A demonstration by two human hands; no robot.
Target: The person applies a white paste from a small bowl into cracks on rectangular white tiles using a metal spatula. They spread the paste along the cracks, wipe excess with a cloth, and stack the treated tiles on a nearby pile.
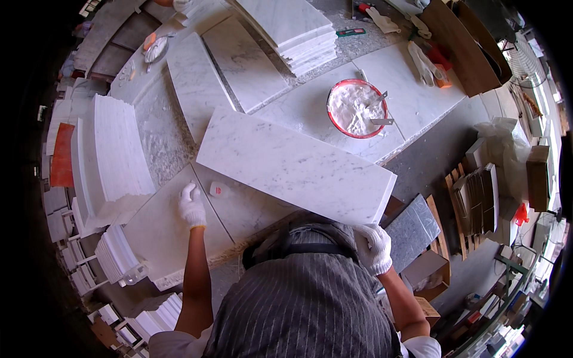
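Note:
A long white marble slab (292, 161) with grey veins lies slantwise across the worktable in front of me. Its right end juts past the table's near edge. My right hand (375, 249), in a white knit glove, is closed right beside that end's near corner; whether it touches the slab or holds something is hidden. Gloved likewise, my left hand (191, 206) rests with curled fingers over a flat marble piece (161, 224); anything inside the fingers cannot be made out. Close to its right lies a small white piece with a red mark (216, 188).
Beyond the slab stands a red-rimmed bowl of white paste (357, 107) with scraper blades in it. Marble slabs are stacked at the back (292, 30) and at the left (116, 149). Gloves (424, 62) lie by an open carton (462, 45); a grey slab (412, 232) leans on the right.

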